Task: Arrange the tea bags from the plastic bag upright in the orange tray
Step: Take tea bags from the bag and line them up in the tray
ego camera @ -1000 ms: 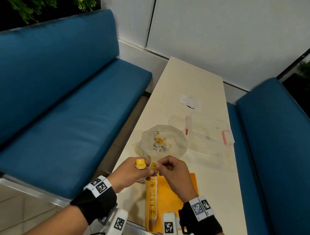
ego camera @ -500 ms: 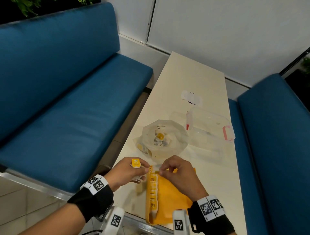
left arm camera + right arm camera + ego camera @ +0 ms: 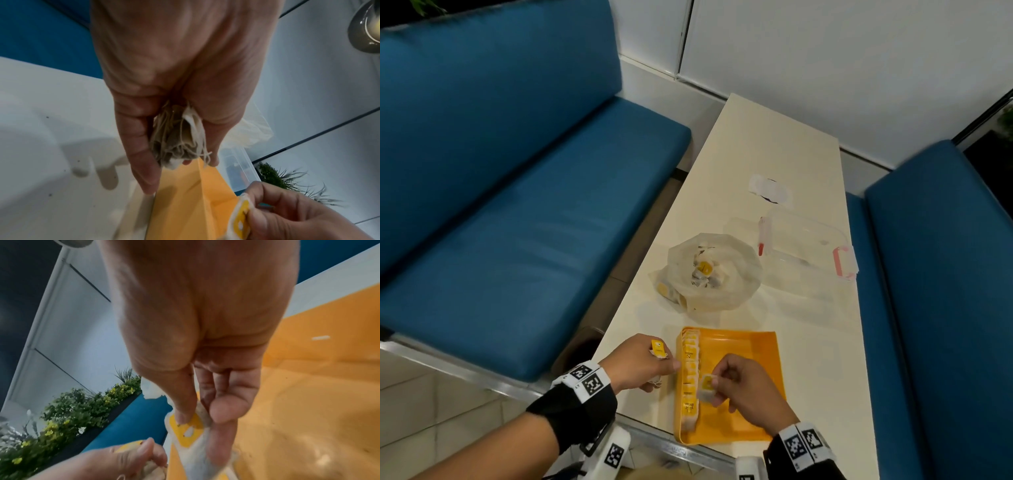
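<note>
The right hand (image 3: 744, 385) pinched one tea bag (image 3: 706, 386) between thumb and fingers, just over the row (image 3: 689, 373) of bags standing upright along the left wall of the tray (image 3: 751, 346). The left hand (image 3: 640, 363), just beside that wall, was curled round a bunch (image 3: 179, 134) of bags with strings, a yellow tag (image 3: 657, 347) sticking up from it. The plastic bag (image 3: 714, 274), with more bags inside, lay on the table (image 3: 760, 137) beyond the tray, a clear box (image 3: 806, 245) beside it

Café-style booth: blue benches (image 3: 527, 212) flanking a narrow table (image 3: 763, 164)
</note>
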